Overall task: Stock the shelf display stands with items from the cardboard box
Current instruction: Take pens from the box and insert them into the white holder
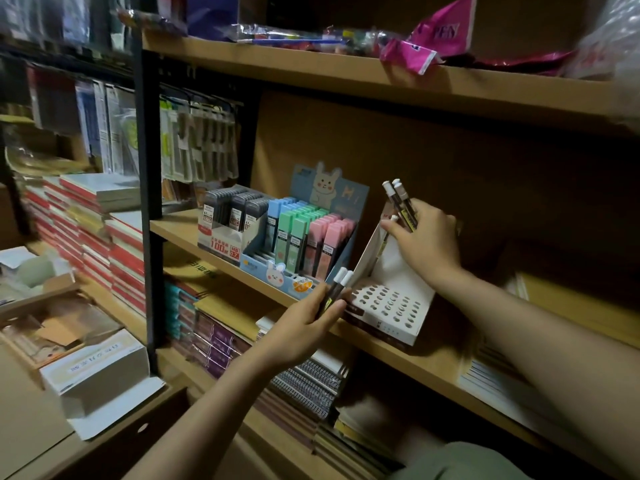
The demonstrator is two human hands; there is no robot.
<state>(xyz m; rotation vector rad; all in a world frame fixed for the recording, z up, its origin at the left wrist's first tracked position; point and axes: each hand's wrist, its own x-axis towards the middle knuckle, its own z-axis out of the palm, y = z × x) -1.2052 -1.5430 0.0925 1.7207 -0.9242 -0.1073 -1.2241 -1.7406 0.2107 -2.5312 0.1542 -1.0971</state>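
Note:
A white display stand with rows of round holes stands on the middle wooden shelf; its holes look empty. My left hand grips two dark pens with white caps just left of the stand's front corner. My right hand holds a few more white-capped pens above the stand's upright back panel, one fingertip at the panel's top edge. An open cardboard box sits low on the left.
A bunny-printed display of blue, green and pink lead cases and a grey lead-case box stand left of the stand. Notebooks fill the shelf below. Red-edged book stacks and a white carton lie left. Pink packets sit on top.

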